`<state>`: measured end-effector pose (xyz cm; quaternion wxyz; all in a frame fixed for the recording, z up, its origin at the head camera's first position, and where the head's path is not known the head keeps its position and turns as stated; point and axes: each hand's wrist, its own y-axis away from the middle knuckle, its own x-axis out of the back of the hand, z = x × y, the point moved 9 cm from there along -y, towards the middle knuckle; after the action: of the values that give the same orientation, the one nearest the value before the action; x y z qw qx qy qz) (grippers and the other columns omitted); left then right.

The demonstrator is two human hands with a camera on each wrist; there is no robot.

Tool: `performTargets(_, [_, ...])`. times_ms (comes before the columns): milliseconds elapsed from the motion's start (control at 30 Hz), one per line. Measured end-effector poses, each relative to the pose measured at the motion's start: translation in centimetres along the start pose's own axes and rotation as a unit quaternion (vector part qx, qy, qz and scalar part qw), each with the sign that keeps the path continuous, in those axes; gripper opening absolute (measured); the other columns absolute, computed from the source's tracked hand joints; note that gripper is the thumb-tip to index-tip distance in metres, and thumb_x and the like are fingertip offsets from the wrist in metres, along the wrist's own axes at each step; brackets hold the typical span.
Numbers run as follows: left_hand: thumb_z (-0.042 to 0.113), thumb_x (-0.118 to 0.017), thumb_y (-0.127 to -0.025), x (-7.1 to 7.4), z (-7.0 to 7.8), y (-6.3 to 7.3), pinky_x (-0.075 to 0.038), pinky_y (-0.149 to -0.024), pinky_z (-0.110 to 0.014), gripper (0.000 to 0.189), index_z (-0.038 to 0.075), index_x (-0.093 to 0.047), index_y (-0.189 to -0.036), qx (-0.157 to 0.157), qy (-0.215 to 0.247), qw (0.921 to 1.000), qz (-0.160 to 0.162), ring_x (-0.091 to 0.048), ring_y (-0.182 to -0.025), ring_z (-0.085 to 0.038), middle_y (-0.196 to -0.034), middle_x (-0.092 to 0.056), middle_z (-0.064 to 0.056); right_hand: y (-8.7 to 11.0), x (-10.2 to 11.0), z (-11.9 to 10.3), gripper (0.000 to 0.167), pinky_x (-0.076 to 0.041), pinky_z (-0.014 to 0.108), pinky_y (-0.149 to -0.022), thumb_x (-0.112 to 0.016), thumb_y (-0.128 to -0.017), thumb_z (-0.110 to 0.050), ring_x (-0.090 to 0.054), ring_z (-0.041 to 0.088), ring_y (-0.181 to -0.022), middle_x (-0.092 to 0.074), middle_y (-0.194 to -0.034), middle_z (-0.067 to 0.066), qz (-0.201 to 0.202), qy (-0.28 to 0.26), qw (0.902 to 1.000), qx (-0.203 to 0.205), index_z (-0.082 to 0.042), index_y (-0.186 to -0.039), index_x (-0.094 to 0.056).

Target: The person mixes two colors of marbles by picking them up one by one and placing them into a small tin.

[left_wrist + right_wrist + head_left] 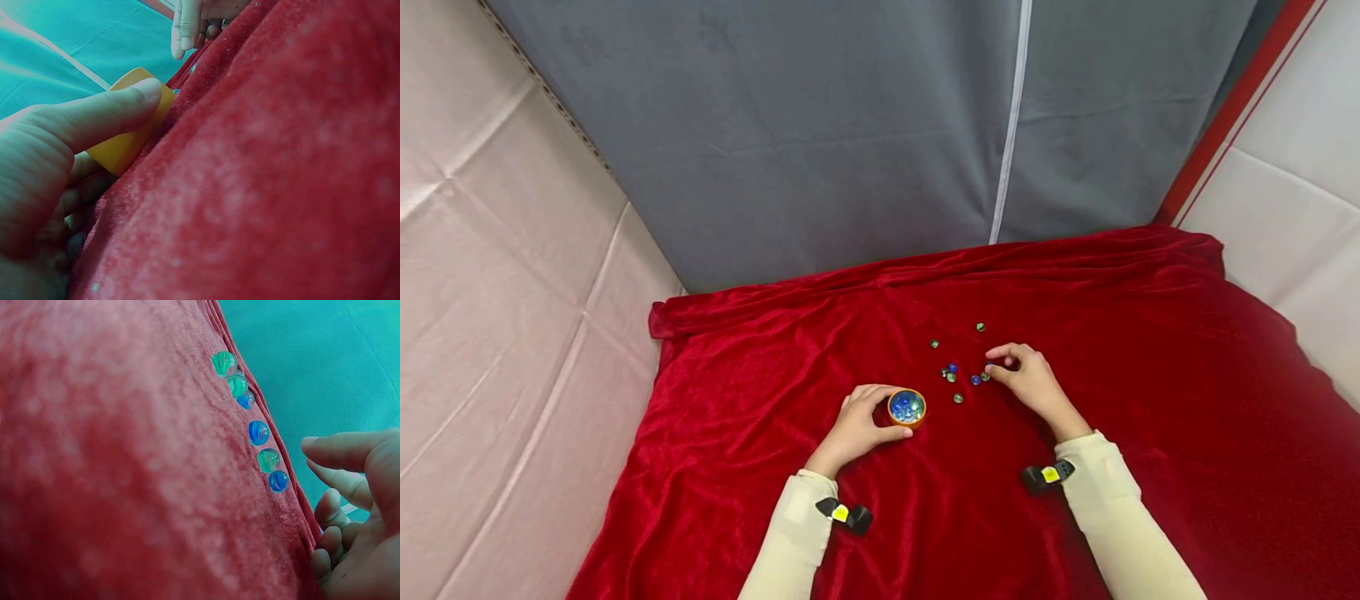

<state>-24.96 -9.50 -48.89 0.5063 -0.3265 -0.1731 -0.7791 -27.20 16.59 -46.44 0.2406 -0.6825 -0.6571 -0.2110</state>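
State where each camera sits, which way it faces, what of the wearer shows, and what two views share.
Head: on the head, facing forward and down at marbles on cloth; left hand, right hand and sleeves show.
Left wrist: worn there, facing the cup; left hand and part of right hand show.
Right wrist: worn there, facing marbles; only right hand shows.
Head and left wrist both show the cup.

In the head view, plain grey curtain [812,125], crossed by a white stripe [1011,133], filled the top above crimson velvet cloth [1135,350]. The cup [128,150] near centre showed an orange rim. At right wrist, clear marbles [259,432] carried green or blue swirls. Cream sleeves [790,537] stood at bottom.
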Motion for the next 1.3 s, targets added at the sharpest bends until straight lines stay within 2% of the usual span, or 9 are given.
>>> performTargets(467, [0.038, -0.083, -0.072, 0.2, 0.0, 0.1, -0.031, -0.101, -0.044, 0.059, 0.021, -0.062, -0.125, -0.001, -0.003, 1.0000, -0.004, -0.045, -0.121, -0.020, -0.126, -0.060, 0.001, -0.2, -0.2, 1.3, 0.025, -0.034, 0.032, -0.072, -0.066, -0.089, -0.011, -0.041, 0.023, -0.083, -0.048, -0.091, 0.010, -0.010, -0.010, 0.9996, -0.024, 0.000, -0.111, -0.067])
performTargets(1067, [0.037, -0.084, -0.071, 0.1, 0.1, 0.1, -0.031, -0.100, -0.045, 0.059, 0.019, -0.064, -0.123, -0.002, 0.001, 1.0000, 0.005, -0.047, -0.122, -0.021, -0.125, -0.061, 0.000, -0.3, -0.4, 1.6, 0.024, -0.030, 0.033, -0.074, -0.067, -0.087, -0.011, -0.041, 0.027, -0.089, -0.055, -0.089, 0.013, 0.001, 0.050, 0.9987, -0.006, -0.002, -0.109, -0.071])
performTargets(1300, [0.036, -0.084, -0.071, -0.1, -0.1, -0.1, -0.031, -0.102, -0.045, 0.059, 0.019, -0.063, -0.124, 0.004, -0.008, 0.9999, -0.004, -0.046, -0.124, -0.022, -0.126, -0.061, -0.001, -0.3, -0.5, 1.6, 0.023, -0.031, 0.034, -0.075, -0.066, -0.088, -0.012, -0.042, 0.029, -0.090, -0.059, -0.094, 0.016, 0.004, 0.063, 0.9980, 0.000, -0.003, -0.109, -0.070])
